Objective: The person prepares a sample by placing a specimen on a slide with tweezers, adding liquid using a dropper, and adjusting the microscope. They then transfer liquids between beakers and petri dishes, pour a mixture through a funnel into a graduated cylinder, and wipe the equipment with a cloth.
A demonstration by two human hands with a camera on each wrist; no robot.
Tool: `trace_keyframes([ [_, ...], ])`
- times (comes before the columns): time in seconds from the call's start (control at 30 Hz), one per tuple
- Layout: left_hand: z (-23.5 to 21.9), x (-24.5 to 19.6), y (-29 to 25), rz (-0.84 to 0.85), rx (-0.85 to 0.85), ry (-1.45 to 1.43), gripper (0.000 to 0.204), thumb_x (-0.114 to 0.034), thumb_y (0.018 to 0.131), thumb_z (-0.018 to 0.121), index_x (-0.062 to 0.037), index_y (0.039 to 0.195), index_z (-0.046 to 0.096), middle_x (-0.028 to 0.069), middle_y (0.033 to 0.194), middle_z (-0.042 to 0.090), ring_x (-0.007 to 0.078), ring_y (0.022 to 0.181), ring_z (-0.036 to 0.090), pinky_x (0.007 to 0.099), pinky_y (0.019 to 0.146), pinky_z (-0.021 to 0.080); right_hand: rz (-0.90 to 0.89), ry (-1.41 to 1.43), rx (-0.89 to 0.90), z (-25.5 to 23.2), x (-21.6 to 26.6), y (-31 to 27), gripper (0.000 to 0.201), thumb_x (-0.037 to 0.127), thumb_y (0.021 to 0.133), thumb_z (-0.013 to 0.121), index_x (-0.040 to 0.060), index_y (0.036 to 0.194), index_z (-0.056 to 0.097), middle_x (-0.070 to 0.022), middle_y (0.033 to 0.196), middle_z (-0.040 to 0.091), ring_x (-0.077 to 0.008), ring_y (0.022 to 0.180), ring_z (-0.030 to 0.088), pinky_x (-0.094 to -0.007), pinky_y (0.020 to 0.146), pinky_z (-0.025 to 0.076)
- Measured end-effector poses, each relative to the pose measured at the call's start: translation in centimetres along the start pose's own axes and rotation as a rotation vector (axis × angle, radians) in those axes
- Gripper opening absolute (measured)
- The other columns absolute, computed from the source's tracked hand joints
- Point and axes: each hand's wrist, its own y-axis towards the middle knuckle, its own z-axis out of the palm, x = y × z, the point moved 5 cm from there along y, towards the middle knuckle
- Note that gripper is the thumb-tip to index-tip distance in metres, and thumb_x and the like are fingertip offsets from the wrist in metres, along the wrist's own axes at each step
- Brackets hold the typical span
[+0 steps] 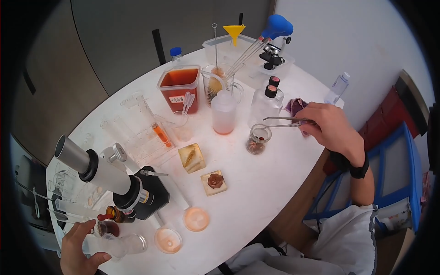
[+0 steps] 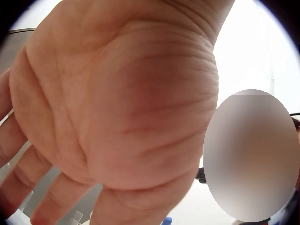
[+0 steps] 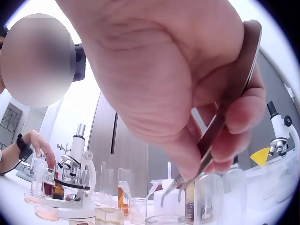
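Note:
Steel tweezers (image 1: 286,119) are pinched in my right hand (image 1: 333,128), their two arms spread apart. Their tips reach over a small round glass jar (image 1: 256,145) with brownish pieces inside. In the right wrist view, the tweezers (image 3: 216,131) slant down toward the jar's rim (image 3: 165,218), thumb and fingers against them. At the lower left, my left hand (image 1: 79,247) is spread with nothing gripped; its palm (image 2: 126,103) fills the left wrist view. Close to its fingers are a jar of dark red contents (image 1: 110,228) and a clear container (image 1: 134,244) lying on its side.
A microscope (image 1: 110,176) and brown dropper bottle (image 1: 120,214) stand near the left hand. Two resin blocks, one of them with a brown specimen (image 1: 214,181), lie mid-table. Behind are a wash bottle (image 1: 223,114), clear bottles (image 1: 263,107), a red-brown tub (image 1: 183,98) and a test-tube rack.

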Motion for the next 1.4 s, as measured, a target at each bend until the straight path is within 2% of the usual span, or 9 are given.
trace_keyframes([
  [0.17,0.5,-0.1,0.3,0.047,0.036,0.047,0.093,-0.061,0.068,0.086,0.0081,0.126,0.061,0.0219,0.104,0.068,0.0355,0.093,0.068,0.0425,0.085,0.054,-0.038,-0.255,0.105,-1.4,2.0,2.1,0.008,0.011,0.082,0.077,0.0052,0.086,0.074,-0.0084,0.085,0.07,-0.0325,0.079,0.068,-0.0427,0.067,0.051],
  [0.27,0.1,-2.6,0.7,0.092,0.168,0.243,0.044,-0.015,0.092,0.076,0.0005,0.132,0.065,0.0204,0.12,0.072,0.0325,0.105,0.071,0.0406,0.09,0.056,-0.086,-0.389,0.225,-0.7,2.9,3.6,0.009,0.011,0.081,0.077,0.0039,0.082,0.072,-0.0083,0.084,0.07,-0.0323,0.079,0.069,-0.0429,0.065,0.051],
  [0.37,0.1,-1.7,0.4,-0.068,0.263,0.198,0.063,-0.015,0.086,0.08,0.0,0.142,0.057,0.0204,0.139,0.064,0.0378,0.125,0.061,0.0427,0.106,0.047,-0.194,-0.523,0.147,0.1,4.1,4.2,0.01,0.007,0.08,0.075,0.0018,0.075,0.068,-0.0105,0.078,0.069,-0.0322,0.075,0.069,-0.0429,0.061,0.05],
  [0.47,0.1,-1.8,0.2,-0.004,0.24,0.22,0.061,-0.018,0.087,0.079,-0.0002,0.142,0.058,0.0208,0.136,0.065,0.0369,0.121,0.064,0.0422,0.103,0.05,-0.204,-0.608,0.222,0.8,5.4,5.4,0.01,0.004,0.077,0.072,0.0004,0.07,0.065,-0.0129,0.073,0.066,-0.0312,0.069,0.068,-0.0414,0.057,0.048],
  [0.5,0.1,-1.8,0.1,-0.006,0.238,0.215,0.061,-0.018,0.088,0.079,-0.0003,0.142,0.057,0.0208,0.136,0.065,0.0369,0.121,0.064,0.0423,0.103,0.05,-0.336,-0.566,0.075,1.0,5.8,5.2,0.013,0.002,0.077,0.07,0.0012,0.066,0.062,-0.0128,0.069,0.064,-0.0294,0.064,0.067,-0.0394,0.056,0.047],
  [0.6,0.2,-1.9,0.1,-0.002,0.255,0.224,0.063,-0.018,0.088,0.08,-0.0009,0.144,0.056,0.0207,0.137,0.065,0.037,0.122,0.064,0.043,0.103,0.05,-0.455,-0.634,0.08,2.4,6.4,5.7,0.015,0.003,0.078,0.069,0.0033,0.065,0.061,-0.0109,0.068,0.063,-0.0272,0.063,0.067,-0.0374,0.056,0.047],
  [0.7,0.2,-2.1,-0.1,0.02,0.265,0.277,0.062,-0.018,0.089,0.079,-0.0025,0.145,0.056,0.0204,0.139,0.063,0.0369,0.125,0.062,0.0441,0.104,0.05,-0.577,-0.601,-0.085,2.7,6.9,5.6,0.015,0.004,0.079,0.068,0.0053,0.065,0.062,-0.0094,0.067,0.063,-0.0259,0.062,0.066,-0.0365,0.056,0.048],
  [1.1,0.3,-2.1,-0.2,0.025,0.273,0.302,0.063,-0.023,0.091,0.079,-0.0042,0.146,0.055,0.0194,0.141,0.062,0.0374,0.127,0.061,0.0452,0.105,0.049,-0.548,-0.67,0.085,4.2,7.8,6.2,0.009,0.006,0.075,0.071,0.0067,0.067,0.068,-0.009,0.067,0.066,-0.0237,0.064,0.07,-0.0352,0.054,0.048],
  [1.4,0.3,-2.3,-0.1,0.018,0.265,0.302,0.065,-0.022,0.088,0.08,-0.0038,0.145,0.056,0.0201,0.138,0.064,0.0371,0.125,0.062,0.045,0.105,0.049,-0.518,-0.658,0.025,4.4,7.2,5.6,0.014,0.006,0.076,0.07,0.0101,0.063,0.066,-0.0067,0.065,0.064,-0.0228,0.064,0.068,-0.0355,0.056,0.046],
])
